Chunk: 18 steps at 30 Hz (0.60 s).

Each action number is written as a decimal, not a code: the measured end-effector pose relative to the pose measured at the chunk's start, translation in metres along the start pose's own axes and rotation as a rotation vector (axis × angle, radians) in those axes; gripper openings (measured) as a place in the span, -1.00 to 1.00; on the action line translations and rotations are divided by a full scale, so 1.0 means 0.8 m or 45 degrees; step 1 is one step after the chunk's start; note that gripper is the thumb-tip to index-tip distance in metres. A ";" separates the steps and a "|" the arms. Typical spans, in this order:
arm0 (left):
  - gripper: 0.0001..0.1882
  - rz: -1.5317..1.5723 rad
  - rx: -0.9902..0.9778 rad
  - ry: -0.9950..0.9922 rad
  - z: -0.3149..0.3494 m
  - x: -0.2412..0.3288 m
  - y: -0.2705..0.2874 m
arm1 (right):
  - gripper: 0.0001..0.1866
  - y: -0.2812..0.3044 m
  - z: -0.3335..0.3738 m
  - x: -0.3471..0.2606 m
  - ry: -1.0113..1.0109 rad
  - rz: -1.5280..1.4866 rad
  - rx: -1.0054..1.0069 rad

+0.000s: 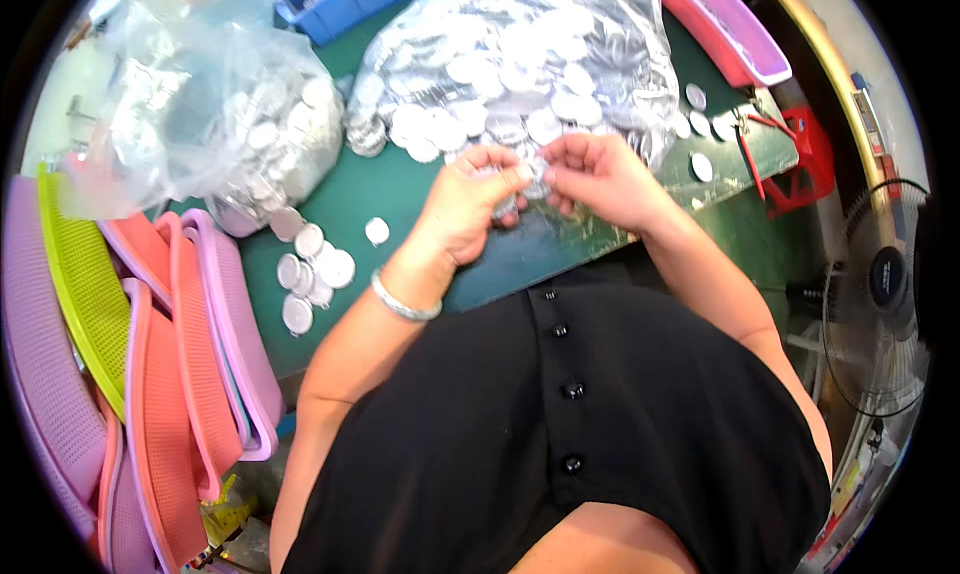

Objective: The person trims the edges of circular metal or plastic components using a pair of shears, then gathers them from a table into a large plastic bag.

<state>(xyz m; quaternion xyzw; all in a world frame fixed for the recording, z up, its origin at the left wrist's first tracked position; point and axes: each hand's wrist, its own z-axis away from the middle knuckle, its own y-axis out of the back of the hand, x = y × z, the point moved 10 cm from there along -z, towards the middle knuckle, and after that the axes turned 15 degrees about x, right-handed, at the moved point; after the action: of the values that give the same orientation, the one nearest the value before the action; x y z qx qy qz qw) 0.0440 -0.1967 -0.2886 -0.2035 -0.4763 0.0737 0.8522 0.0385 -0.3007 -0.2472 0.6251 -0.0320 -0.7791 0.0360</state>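
Observation:
My left hand and my right hand meet over the table's near edge, fingers closed in pinches. Between their fingertips is a small silver disc, partly covered by the fingers. More silver shows under the left fingers, too hidden to count. Just beyond my hands lies a large clear plastic bag full of round silver discs, some spilling out at its near side. A bracelet circles my left wrist. Left of my left hand, a single disc lies apart from a loose group of discs.
A second clear bag of discs stands at the left beside stacked plastic baskets. A blue bin sits at the back. On the right are a pink tray, red-handled pliers, several discs and a fan.

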 end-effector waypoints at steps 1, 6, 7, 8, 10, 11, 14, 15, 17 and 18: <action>-0.87 0.003 -0.017 -0.037 -0.006 0.005 0.001 | -0.77 -0.002 -0.006 -0.004 0.024 0.026 -0.036; -0.85 0.234 0.029 0.057 -0.011 0.003 0.008 | -0.71 -0.014 -0.029 -0.061 0.123 0.270 -0.210; -0.83 0.273 0.026 0.080 -0.009 0.004 0.007 | -0.72 -0.020 -0.040 -0.080 0.151 0.323 -0.274; -0.83 0.304 0.015 0.100 -0.009 0.005 0.006 | -0.70 -0.023 -0.059 -0.104 0.157 0.439 -0.252; -0.82 0.325 -0.011 0.092 -0.007 0.008 0.005 | -0.68 -0.041 -0.122 -0.142 0.262 0.369 -0.266; -0.84 0.335 -0.039 0.112 -0.002 0.010 0.003 | -0.66 -0.049 -0.155 -0.169 0.299 0.258 -0.196; -0.79 0.306 -0.128 0.124 0.002 0.009 -0.007 | -0.53 -0.046 -0.209 -0.232 0.265 -0.122 0.100; -0.78 0.296 -0.168 0.085 0.001 0.012 -0.009 | -0.50 -0.050 -0.217 -0.239 0.234 -0.216 0.121; -0.77 0.293 -0.130 0.045 -0.001 0.017 -0.003 | -0.47 -0.082 -0.207 -0.233 0.288 -0.032 -0.043; -0.77 0.324 -0.110 0.042 -0.004 0.017 0.001 | -0.47 -0.096 -0.202 -0.217 0.269 0.032 -0.165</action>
<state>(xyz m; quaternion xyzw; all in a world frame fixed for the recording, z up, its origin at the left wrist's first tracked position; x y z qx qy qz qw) 0.0541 -0.1924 -0.2799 -0.3001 -0.4352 0.1572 0.8342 0.2326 -0.2084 -0.1211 0.6995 0.0144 -0.7088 0.0894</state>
